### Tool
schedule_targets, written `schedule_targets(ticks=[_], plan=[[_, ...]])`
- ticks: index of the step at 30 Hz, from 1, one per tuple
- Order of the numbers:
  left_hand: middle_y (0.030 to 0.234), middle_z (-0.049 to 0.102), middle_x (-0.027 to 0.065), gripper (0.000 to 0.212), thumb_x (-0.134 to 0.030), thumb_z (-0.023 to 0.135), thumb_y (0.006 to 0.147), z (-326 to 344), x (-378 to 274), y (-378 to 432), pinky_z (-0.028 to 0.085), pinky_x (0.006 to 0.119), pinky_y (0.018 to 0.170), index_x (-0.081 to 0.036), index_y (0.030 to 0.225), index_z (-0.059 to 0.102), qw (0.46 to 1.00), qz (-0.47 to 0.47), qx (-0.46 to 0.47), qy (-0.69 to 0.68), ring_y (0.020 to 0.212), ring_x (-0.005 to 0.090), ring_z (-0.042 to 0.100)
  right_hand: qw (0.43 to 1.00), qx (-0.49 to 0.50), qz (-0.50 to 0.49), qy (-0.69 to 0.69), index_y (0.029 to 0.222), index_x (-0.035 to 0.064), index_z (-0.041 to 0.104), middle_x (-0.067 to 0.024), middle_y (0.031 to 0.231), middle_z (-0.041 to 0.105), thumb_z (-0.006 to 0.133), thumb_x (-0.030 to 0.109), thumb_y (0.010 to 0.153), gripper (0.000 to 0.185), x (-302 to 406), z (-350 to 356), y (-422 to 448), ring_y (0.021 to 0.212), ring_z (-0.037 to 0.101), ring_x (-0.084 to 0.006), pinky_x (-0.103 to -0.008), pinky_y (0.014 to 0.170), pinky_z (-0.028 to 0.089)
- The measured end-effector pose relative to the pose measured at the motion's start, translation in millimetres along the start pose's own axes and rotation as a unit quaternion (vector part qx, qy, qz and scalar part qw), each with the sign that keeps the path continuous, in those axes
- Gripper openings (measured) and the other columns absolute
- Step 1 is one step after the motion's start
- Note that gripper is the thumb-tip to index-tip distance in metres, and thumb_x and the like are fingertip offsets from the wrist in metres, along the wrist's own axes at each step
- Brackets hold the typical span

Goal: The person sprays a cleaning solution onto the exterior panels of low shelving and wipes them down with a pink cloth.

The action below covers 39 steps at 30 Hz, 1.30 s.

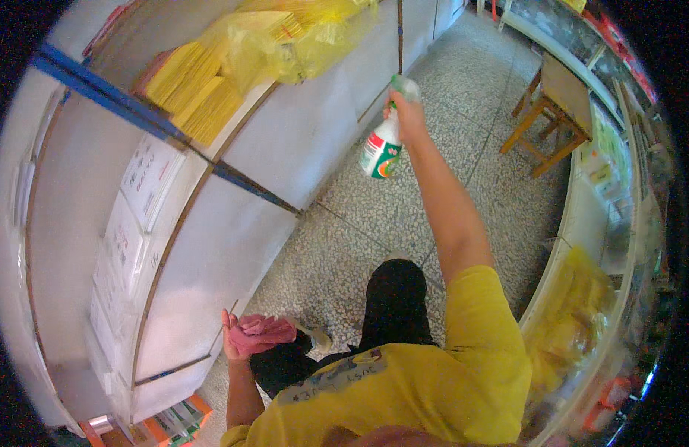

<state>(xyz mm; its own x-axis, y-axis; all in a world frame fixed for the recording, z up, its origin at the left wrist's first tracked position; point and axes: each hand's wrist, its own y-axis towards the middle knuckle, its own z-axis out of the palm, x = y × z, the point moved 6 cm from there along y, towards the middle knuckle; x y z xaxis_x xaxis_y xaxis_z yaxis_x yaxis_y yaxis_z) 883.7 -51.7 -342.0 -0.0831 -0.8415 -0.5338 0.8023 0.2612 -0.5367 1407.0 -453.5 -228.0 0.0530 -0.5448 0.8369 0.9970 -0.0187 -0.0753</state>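
Observation:
My right hand grips the neck of a white spray bottle with a green trigger head and a red, green and orange label. It is held out ahead of me over the speckled floor, beside the white cabinet fronts. A crumpled pink cloth rests in my left hand, which is low and close to my body near the cabinet at left. The fingertips of that hand show past the cloth's edge; the cloth covers part of the palm.
White shelving with a blue post runs along the left. It carries stacked yellow envelopes, a yellow plastic bag and white printed packets. A wooden stool stands ahead right. An orange-edged box sits at lower left.

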Motion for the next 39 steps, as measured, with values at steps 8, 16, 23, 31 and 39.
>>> schedule_targets(ticks=[8,16,23,31,39], plan=[[0.093,0.053,0.0032,0.039,-0.026,0.034,0.089,-12,0,16,0.046,0.045,0.068,-0.025,0.127,0.025,0.996,-0.008,-0.089,0.024,0.08,0.0272,0.052,0.995,-0.053,-0.082,-0.014,0.079,0.0021,0.052,-0.0066,0.063,0.053,0.061,0.015,0.069,0.018,52,19,78,0.045,0.049,-0.0147,-0.0266,0.042,0.041],[0.096,0.049,0.0046,0.041,-0.028,0.034,0.089,-4,-3,9,0.046,0.037,0.067,-0.024,0.128,0.024,0.994,-0.07,-0.056,-0.062,0.074,0.0221,0.048,0.983,-0.075,-0.165,0.042,0.08,0.0033,0.05,-0.0064,0.064,0.051,0.06,0.014,0.071,0.017,103,12,143,0.048,0.049,-0.0154,-0.0275,0.043,0.041],[0.103,0.046,0.0034,0.043,-0.032,0.031,0.089,-26,-3,20,0.044,0.042,0.071,-0.025,0.13,0.02,0.998,-0.051,0.003,-0.036,0.079,0.0214,0.046,0.975,-0.171,-0.142,0.023,0.094,0.0056,0.052,-0.0058,0.066,0.052,0.06,0.024,0.072,0.03,113,-18,170,0.046,0.046,-0.0139,-0.0275,0.042,0.04],[0.109,0.041,0.005,0.045,-0.035,0.031,0.088,47,2,14,0.044,0.044,0.074,-0.024,0.13,0.019,0.997,-0.058,0.051,-0.002,0.08,0.024,0.047,0.965,-0.188,-0.175,-0.049,0.1,0.0031,0.049,-0.0091,0.081,0.055,0.059,0.029,0.073,0.039,116,-32,152,0.06,0.054,-0.0191,-0.032,0.053,0.045],[0.102,0.043,0.0057,0.044,-0.035,0.032,0.088,-21,-6,17,0.045,0.039,0.073,-0.019,0.129,0.024,0.994,-0.082,-0.031,-0.067,0.08,0.0237,0.048,0.986,-0.05,-0.045,-0.15,0.079,0.0029,0.051,-0.0056,0.062,0.051,0.06,0.017,0.07,0.019,31,-35,110,0.049,0.049,-0.0153,-0.0269,0.043,0.04]])
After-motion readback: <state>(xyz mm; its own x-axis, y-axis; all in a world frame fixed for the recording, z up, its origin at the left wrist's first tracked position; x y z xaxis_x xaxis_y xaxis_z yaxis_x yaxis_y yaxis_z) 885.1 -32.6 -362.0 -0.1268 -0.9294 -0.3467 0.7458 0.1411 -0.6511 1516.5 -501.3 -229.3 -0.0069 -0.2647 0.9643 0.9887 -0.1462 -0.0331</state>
